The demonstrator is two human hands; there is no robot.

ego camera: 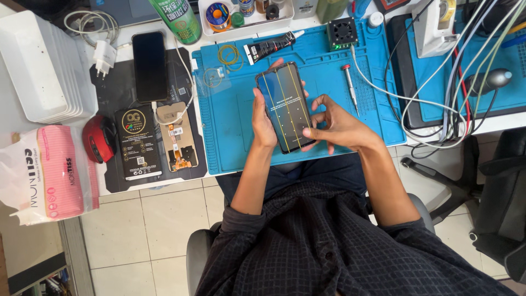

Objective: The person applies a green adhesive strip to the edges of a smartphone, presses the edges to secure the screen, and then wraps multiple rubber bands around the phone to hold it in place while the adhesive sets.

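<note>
Black glass slab, a smartphone (286,107), lit with yellow vertical lines and a grid of dots, held above the near part of the blue silicone work mat (230,137). Clasped along its left long edge by the left hand (263,118), thumb on the front rim, fingers wrapped behind, fingertips just showing past the top right edge. Pinched on the right side, low down, by the right hand (334,123), thumb laid across the lower screen, index curled beside the edge; hard to tell whether the remaining fingers press the back or merely hover.

Judged light, rigid and thin, with slick glass front and likely fragile at corners and face. Best taken by the two long edges, as here, rather than by flat pressure on the display.

Left of the grip: a second dark phone (149,66), a black flat box (138,143) and an opened phone back (174,136). Right of the grip, just apart: a red-capped screwdriver (349,82) and white cables (416,104).
</note>
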